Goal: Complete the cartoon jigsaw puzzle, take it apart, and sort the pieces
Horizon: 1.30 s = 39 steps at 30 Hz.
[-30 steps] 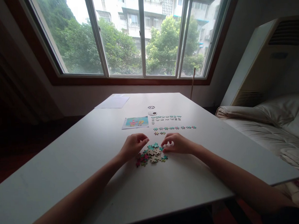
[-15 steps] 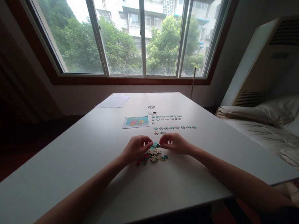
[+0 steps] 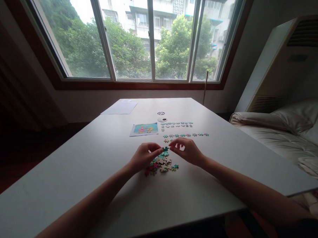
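Observation:
My left hand pinches a dark teal jigsaw piece between thumb and fingers, just above the table. My right hand is curled on the other side, its fingertips at the piece's right edge. Below them lies a heap of loose jigsaw pieces, some showing pale backs, others teal, pink or green. Beyond the hands, more pieces lie in rows, with further rows behind. A picture sheet with a blue background and colourful figures lies left of the rows.
The white table stretches toward the window. Papers lie at its far left corner. Two small round items sit behind the rows. A pale sofa and a tall air conditioner stand at the right.
The teal jigsaw piece has risen slightly off the heap and away from me, in my left hand. My right hand has moved up slightly, its fingers more loosely curled.

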Motion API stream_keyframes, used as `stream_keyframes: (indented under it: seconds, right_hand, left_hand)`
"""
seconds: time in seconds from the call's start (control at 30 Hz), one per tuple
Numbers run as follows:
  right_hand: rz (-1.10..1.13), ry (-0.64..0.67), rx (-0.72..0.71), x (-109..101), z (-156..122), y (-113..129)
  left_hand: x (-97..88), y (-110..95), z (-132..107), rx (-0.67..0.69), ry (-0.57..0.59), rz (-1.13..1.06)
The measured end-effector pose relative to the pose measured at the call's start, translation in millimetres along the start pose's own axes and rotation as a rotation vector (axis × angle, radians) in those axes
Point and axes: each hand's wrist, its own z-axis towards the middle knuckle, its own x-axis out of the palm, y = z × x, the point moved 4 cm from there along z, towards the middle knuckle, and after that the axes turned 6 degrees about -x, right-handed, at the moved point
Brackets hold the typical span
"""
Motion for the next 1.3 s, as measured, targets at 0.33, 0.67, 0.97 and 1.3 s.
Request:
stream_keyframes:
  seconds: [0.33,0.67,0.97,1.3]
  right_hand:
    - [-0.063,0.023,-0.113,0.6,-1.5,4.8]
    - [-0.197,-0.202,-0.143,-23.1,1.4,1.1]
    - [-0.278,-0.383,-0.132,-50.9,-1.3,-12.7]
    - [-0.272,-0.372,-0.13,-47.6,-1.1,-10.1]
  left_hand:
    - [1.0,-2.5,-0.2,-0.033,0.025,-0.07]
    - [-5.0,7.4,-0.1,-0.093,-0.056,-0.077]
    - [-8.1,14.8,3.3,-0.1,-0.082,0.055]
    - [-6.9,13.2,4.1,-0.095,-0.079,0.071]
